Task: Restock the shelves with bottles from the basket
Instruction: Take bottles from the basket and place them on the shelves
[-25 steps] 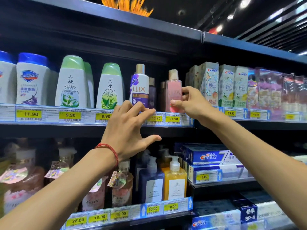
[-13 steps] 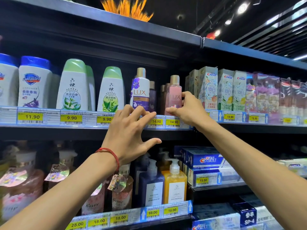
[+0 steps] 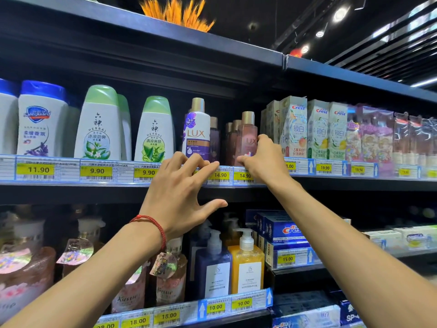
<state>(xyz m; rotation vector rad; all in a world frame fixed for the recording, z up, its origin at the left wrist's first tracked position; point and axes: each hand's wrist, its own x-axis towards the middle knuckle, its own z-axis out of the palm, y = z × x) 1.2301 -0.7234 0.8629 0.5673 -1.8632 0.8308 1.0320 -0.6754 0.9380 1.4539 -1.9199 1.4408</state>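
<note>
A pink Lux bottle [image 3: 247,136] with a gold cap stands upright at the front of the middle shelf [image 3: 71,185], ahead of similar pink bottles. My right hand [image 3: 264,157] is wrapped around its lower right side, fingers on its front. A white and purple Lux bottle [image 3: 196,133] stands just to its left. My left hand [image 3: 182,192], with a red cord at the wrist, hovers with spread fingers in front of the price rail below that bottle, holding nothing. No basket is in view.
Green-capped white bottles [image 3: 100,129] and blue-capped Safeguard bottles [image 3: 41,124] fill the shelf's left. Crest toothpaste boxes [image 3: 316,129] stand right of the pink bottle. Pump bottles [image 3: 246,261] and pouches sit on the shelf below. Another shelf [image 3: 165,36] hangs overhead.
My right hand has pushed the pink Lux bottle further back onto the shelf and set it upright. My left hand stayed in place with fingers spread.
</note>
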